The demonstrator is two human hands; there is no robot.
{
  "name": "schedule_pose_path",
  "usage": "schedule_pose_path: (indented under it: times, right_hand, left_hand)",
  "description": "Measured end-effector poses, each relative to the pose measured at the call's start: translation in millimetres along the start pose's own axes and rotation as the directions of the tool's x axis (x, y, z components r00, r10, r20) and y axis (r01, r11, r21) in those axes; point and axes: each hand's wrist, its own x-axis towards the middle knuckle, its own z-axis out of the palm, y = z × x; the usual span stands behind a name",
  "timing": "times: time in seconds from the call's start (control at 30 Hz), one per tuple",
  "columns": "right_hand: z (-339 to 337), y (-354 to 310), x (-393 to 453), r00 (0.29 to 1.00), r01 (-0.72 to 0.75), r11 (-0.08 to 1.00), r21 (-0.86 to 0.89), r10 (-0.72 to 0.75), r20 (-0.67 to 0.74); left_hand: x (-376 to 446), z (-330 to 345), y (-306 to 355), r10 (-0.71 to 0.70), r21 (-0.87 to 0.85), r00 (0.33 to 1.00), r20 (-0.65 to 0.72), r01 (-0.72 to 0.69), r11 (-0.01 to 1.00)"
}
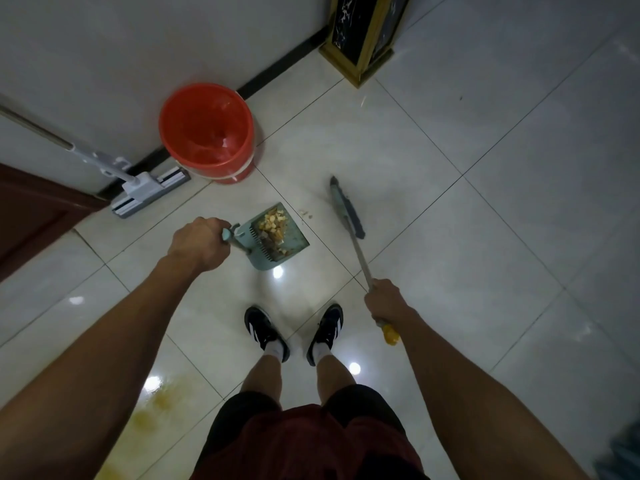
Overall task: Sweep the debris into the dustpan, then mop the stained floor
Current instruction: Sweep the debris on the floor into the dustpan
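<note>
Gripping the dustpan (277,237) handle, the left hand (199,244) had most debris (273,225) collected, while the right hand (386,303) held the broom (346,211); crumbs (305,213) and the unmopped stain (156,407) remained.

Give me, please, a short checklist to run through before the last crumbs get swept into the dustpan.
1. Left hand grips the dustpan handle: ok.
2. Right hand grips the broom handle: ok.
3. Debris mostly in the pan: ok.
4. Floor clear of debris: not ok, crumbs lie between pan and broom head.
5. Pan's lip flat on the floor: cannot tell.
6. Yellow stain mopped: not ok; mop stands unused by the wall.
</note>
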Motion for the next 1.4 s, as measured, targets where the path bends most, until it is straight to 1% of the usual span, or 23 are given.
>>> schedule_pose_path:
  times: [0.23, 0.33, 0.47, 0.6, 0.8, 0.93, 1.07, 1.13, 1.23, 1.4]
  right_hand:
    - [22.8, -49.9, -7.6, 0.988, 0.087, 0.994, 0.063, -0.095, 0.124]
    - [20.7, -65.4, -18.0, 0.975, 0.083, 0.983, 0.164, -0.113, 0.189]
    - [11.7, -65.7, -33.1, 0.970, 0.134, 0.975, 0.178, -0.165, 0.176]
    - [8.2, -62.6, -32.8, 0.975, 0.191, 0.978, 0.077, -0.199, 0.099]
    - [9.5, -72.8, -6.4, 0.976, 0.217, 0.971, -0.099, -0.215, 0.027]
    - [16.5, -85.2, 11.2, 0.969, 0.247, 0.936, -0.250, -0.241, 0.055]
    - [24.5, -92.8, 12.2, 0.965, 0.257, 0.905, -0.340, -0.224, 0.133]
    - [29.1, -92.7, 2.2, 0.959, 0.259, 0.912, -0.317, -0.206, 0.193]
    - [33.8, -84.2, -17.8, 0.949, 0.241, 0.947, -0.211, -0.184, 0.258]
    - [23.4, -65.7, -44.8, 0.934, 0.193, 0.980, -0.045, -0.170, 0.313]
  left_hand:
    - [1.3, -0.2, -6.3, 0.006, -0.042, 1.000, 0.015, -0.005, 0.999]
    - [-2.1, 1.6, -10.4, -0.011, -0.056, 1.000, 0.016, 0.012, 0.998]
    - [-5.5, -0.2, -23.0, -0.048, -0.122, 0.999, 0.019, 0.050, 0.991]
    - [-11.5, -0.6, -32.4, -0.082, -0.117, 0.996, 0.014, 0.084, 0.990]
    - [-23.7, 0.2, -54.3, -0.141, -0.150, 0.990, 0.017, 0.142, 0.979]
    - [-31.9, 6.9, -70.5, -0.187, -0.172, 0.982, 0.022, 0.188, 0.967]
    - [-37.5, 12.9, -76.1, -0.211, -0.194, 0.977, 0.034, 0.214, 0.957]
    - [-40.3, 14.1, -73.0, -0.205, -0.190, 0.978, 0.031, 0.207, 0.960]
    - [-46.1, 18.0, -65.8, -0.193, -0.195, 0.981, 0.021, 0.194, 0.962]
    - [-56.4, 19.3, -56.9, -0.170, -0.193, 0.985, 0.004, 0.168, 0.967]
